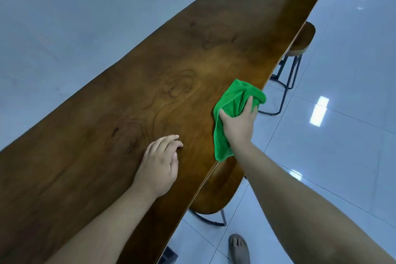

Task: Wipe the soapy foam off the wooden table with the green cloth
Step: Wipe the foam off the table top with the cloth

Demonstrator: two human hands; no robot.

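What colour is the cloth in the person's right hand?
Bright green. The cloth shows plainly in the head view, gripped by the right hand on the table.

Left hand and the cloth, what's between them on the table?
Nothing: the head view shows only bare table between the left hand and the cloth.

The table (150, 92) runs out of sight at the bottom-left and top-right edges. The right hand (237, 124) covers the middle of the cloth (233, 100), some fingers buried in its folds. The near stool (214, 195) and far stool (304, 38) sit partly hidden under the table. A foot (239, 248) is cut by the bottom edge; the dark thing (169, 254) left of it is unreadable.
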